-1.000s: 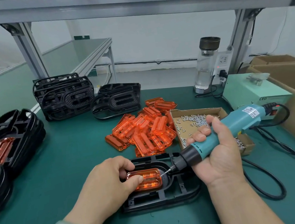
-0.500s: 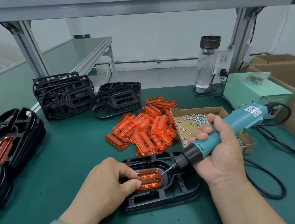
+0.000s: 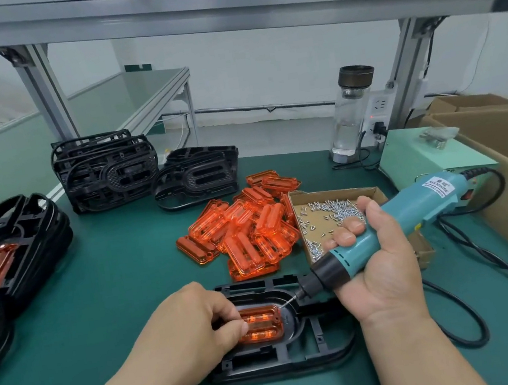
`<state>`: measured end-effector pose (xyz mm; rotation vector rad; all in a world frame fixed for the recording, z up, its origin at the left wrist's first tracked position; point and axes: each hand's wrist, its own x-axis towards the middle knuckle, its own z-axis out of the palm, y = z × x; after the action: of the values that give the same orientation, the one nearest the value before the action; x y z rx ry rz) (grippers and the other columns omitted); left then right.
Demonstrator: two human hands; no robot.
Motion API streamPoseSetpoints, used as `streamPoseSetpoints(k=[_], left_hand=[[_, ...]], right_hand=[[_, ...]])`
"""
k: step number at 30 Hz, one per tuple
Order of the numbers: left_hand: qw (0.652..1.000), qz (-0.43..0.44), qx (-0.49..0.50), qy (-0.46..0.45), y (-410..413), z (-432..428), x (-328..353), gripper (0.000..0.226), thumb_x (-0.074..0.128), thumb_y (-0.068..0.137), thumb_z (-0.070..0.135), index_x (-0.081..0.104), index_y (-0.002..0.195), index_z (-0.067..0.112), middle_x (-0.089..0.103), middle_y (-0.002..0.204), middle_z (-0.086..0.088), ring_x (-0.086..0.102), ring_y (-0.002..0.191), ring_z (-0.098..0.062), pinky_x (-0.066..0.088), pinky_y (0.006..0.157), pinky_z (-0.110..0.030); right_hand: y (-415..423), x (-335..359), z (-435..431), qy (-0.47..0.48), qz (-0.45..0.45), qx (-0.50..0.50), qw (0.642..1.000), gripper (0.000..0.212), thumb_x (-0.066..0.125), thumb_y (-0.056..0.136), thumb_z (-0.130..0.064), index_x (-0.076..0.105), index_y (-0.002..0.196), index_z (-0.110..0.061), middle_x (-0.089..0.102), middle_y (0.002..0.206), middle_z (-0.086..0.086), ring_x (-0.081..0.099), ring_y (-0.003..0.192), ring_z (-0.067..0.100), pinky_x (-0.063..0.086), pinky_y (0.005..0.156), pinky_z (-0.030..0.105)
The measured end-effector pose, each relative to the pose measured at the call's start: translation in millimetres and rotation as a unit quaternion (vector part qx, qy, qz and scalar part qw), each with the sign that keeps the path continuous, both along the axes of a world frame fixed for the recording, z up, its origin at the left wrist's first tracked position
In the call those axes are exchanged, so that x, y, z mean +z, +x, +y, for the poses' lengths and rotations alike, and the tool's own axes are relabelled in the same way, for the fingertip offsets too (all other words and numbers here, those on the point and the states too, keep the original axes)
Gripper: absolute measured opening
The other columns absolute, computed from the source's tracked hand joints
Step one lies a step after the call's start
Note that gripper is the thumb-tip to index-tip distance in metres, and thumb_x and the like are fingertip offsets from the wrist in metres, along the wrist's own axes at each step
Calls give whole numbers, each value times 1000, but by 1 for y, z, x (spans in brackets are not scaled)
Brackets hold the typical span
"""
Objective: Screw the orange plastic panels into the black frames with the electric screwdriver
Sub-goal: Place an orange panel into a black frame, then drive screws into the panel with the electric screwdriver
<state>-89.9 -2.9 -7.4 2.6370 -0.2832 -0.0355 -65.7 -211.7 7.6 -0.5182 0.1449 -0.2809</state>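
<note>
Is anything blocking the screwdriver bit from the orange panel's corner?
Nothing visible. The teal electric screwdriver in the right hand aims at the orange plastic panel's right corner; the left hand holds its left side.

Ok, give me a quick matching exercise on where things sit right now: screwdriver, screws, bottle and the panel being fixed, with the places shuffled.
Things:
1 screwdriver
2 screws
3 bottle
4 panel

Places:
A in the cardboard tray
B seated in the frame, held by the left hand
C at the back edge of the table, by the socket
D gripped in the right hand

Pairs: 1-D, 2-A, 3-C, 4-B
</note>
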Motion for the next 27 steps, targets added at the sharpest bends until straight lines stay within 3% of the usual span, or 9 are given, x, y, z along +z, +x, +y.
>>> streamPoseSetpoints(k=[3,6,9,13,16,19,21,23,27], left_hand=[[999,-19,-2,-30,6,-5,13,10,65,76,52,64,70,44,55,77,16,54,72,5,37,61,-11],[995,-66,-32,-64,20,-22,29,14,61,81,43,57,70,50,57,79,21,52,78,10,35,64,-9],[990,-85,-84,-75,43,-51,41,15,57,88,31,67,94,42,60,92,26,54,84,7,35,72,-7],[981,-114,-155,-17,76,-97,44,31,49,94,23,62,121,29,64,120,7,56,111,-12,38,93,-21],[974,-87,-186,98,96,-126,39,37,43,96,20,52,130,29,58,129,-1,51,120,-21,33,104,-36],[944,-41,-188,269,106,-141,36,34,42,94,17,49,126,25,53,131,-2,31,135,-28,10,111,-53],[925,1,-177,337,107,-145,37,35,44,91,15,51,124,23,51,133,-5,15,140,-34,-1,111,-59],[918,14,-176,356,105,-147,39,32,47,89,15,55,119,22,52,128,-7,19,137,-35,-3,111,-59],[925,24,-187,330,99,-148,46,17,49,88,11,51,99,24,49,103,-5,30,125,-32,7,111,-55]], right_hand=[[0,0,-4,-8,5,-7,1000,2,59,90,-22,57,91,-22,47,58,-8,44,44,6,43,50,19],[1,1,-9,-11,3,-5,1000,8,61,85,-22,57,91,-22,46,57,-8,43,44,6,42,50,19],[3,2,-14,-6,-2,-2,1000,19,63,74,-22,57,92,-22,46,56,-8,43,43,6,42,49,18],[4,3,-17,3,-9,2,1000,19,61,73,-19,56,92,-20,45,55,-7,42,43,6,42,48,17],[4,4,-17,9,-8,6,1000,20,60,73,-19,55,93,-20,45,55,-7,42,42,6,41,47,17],[5,4,-16,23,-10,12,1000,17,59,74,-18,55,90,-20,45,53,-7,42,41,6,40,47,15],[6,5,-15,26,-8,14,1000,16,59,73,-18,56,89,-20,45,53,-7,42,40,6,40,47,15],[6,4,-15,28,-5,16,999,16,58,74,-19,56,89,-20,45,53,-7,42,40,6,40,47,15],[7,4,-16,35,-7,15,999,14,59,74,-18,57,88,-20,46,53,-6,43,40,6,40,47,15]])
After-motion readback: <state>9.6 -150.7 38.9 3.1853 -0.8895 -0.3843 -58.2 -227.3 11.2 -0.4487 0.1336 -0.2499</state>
